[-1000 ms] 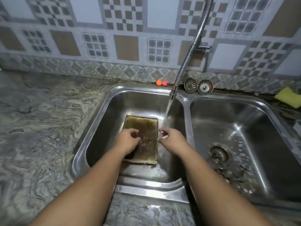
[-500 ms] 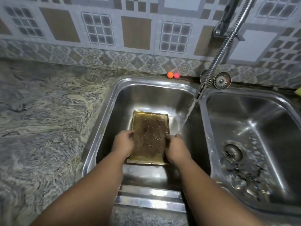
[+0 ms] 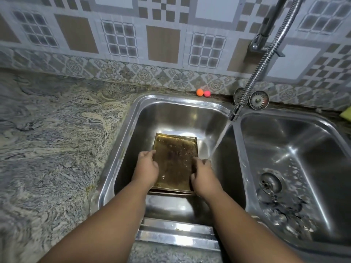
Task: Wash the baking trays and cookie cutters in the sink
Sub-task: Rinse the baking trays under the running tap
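A rectangular baking tray [image 3: 175, 160], brownish and wet, lies in the left basin of the steel sink [image 3: 144, 103]. My left hand [image 3: 146, 167] grips the tray's left edge and my right hand [image 3: 202, 174] grips its right edge. Water streams from the flexible faucet [image 3: 235, 111] down onto the back of my right hand. No cookie cutters can be made out in the left basin; a second tray edge seems to sit under the first.
The right basin [image 3: 296, 168] holds a drain strainer [image 3: 268, 182] and dark wet debris. Two sink strainers [image 3: 258, 99] lean at the back ledge. Two small balls, orange [image 3: 199, 92] and pink, sit behind the sink. A yellow sponge [image 3: 346, 113] is at far right. Granite counter [image 3: 57, 139] spreads left.
My hands moved from rubbing over the tray's middle to gripping its two side edges. The head camera shifted left and down, so the sink sits further right in view.
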